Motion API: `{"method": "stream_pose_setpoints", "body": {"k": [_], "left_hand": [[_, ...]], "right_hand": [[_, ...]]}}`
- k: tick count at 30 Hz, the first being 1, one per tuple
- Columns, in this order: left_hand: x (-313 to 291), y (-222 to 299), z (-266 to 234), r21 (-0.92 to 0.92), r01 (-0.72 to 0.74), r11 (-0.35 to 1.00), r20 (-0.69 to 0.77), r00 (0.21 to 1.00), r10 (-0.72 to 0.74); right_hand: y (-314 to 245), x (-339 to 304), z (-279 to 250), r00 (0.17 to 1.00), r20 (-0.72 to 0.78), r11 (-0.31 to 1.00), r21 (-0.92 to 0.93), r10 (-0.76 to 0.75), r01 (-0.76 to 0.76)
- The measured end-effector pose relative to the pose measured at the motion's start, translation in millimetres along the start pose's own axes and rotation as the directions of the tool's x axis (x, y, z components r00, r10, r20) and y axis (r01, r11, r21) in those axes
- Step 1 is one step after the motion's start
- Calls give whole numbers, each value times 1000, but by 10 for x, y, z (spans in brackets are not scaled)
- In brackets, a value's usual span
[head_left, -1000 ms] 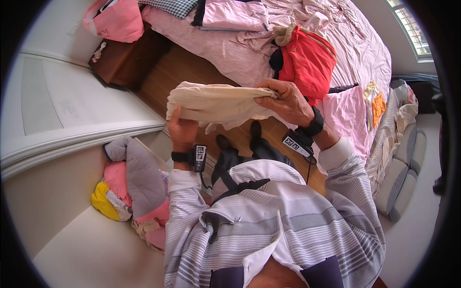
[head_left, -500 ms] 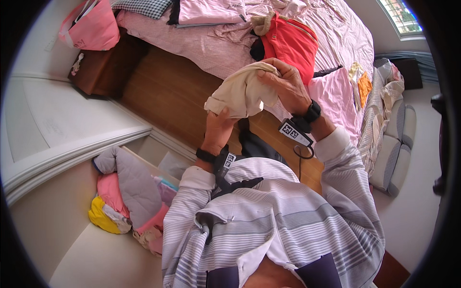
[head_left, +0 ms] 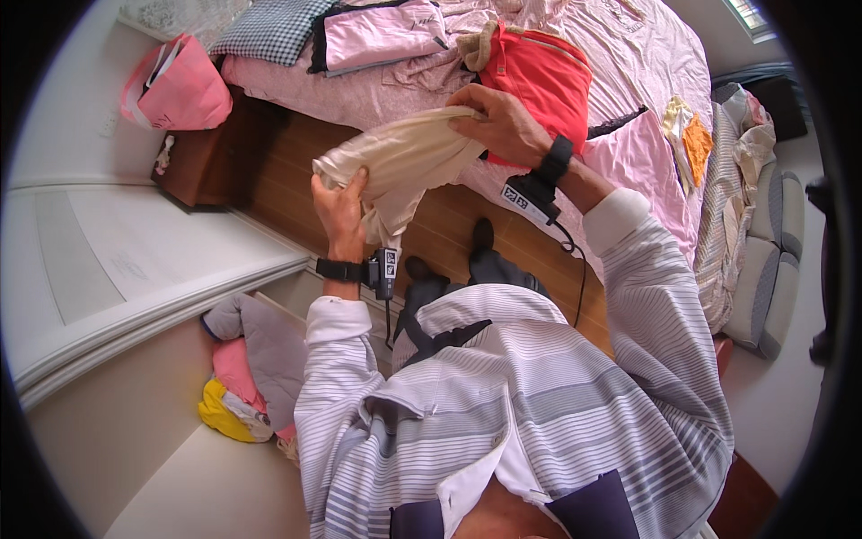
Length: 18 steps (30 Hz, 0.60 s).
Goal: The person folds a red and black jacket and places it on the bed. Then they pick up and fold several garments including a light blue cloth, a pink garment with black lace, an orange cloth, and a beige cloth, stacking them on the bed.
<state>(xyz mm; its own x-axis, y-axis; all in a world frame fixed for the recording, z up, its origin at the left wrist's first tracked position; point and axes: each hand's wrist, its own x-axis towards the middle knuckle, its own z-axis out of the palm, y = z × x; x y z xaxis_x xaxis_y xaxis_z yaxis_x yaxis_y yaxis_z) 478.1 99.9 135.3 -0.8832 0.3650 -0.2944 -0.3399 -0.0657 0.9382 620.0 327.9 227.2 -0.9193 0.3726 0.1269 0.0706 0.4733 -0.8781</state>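
A thin cream cloth garment [head_left: 400,160] is stretched between my hands above the wooden floor beside the bed. My left hand [head_left: 341,216] pinches its left end, the thumb on top. At the upper right corner, my right hand [head_left: 510,128] grips the edge between thumb and fingers. A loose fold of the fabric hangs down in the middle. Just beyond my right hand, a red garment [head_left: 543,76] with a beige fleecy part lies on the bed. Each wrist wears a black strap with a small device and cable.
On the bed [head_left: 628,40] lie a folded pink garment [head_left: 382,36], a checked cloth [head_left: 274,31] and orange underwear [head_left: 697,148]. A pink bag [head_left: 193,94] sits on a dark wooden cabinet [head_left: 202,162]. Clothes, including a grey padded one [head_left: 269,346], fill an open compartment at lower left.
My hands have moved apart, the left one leftward, the right one slightly up and left. The cream garment, bunched before, is now spread out between them. The view has shifted a little.
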Motion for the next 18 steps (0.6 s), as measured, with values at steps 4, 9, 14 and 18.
{"method": "stream_pose_setpoints", "body": {"k": [4,9,14,18], "left_hand": [[26,-71,-96,75,27,997,-6,1000,-27],[-10,-8,-109,-6,19,1000,336,942,-16],[-62,-30,27,468,-161,869,445,892,-75],[-164,-197,137,671,-465,577,497,860,114]], "right_hand": [[207,62,27,995,73,997,-39,62,-59],[295,162,24,997,46,995,81,-56,52],[331,201,-88,982,181,997,58,-60,50],[301,132,-206,974,226,998,-52,-5,17]]}}
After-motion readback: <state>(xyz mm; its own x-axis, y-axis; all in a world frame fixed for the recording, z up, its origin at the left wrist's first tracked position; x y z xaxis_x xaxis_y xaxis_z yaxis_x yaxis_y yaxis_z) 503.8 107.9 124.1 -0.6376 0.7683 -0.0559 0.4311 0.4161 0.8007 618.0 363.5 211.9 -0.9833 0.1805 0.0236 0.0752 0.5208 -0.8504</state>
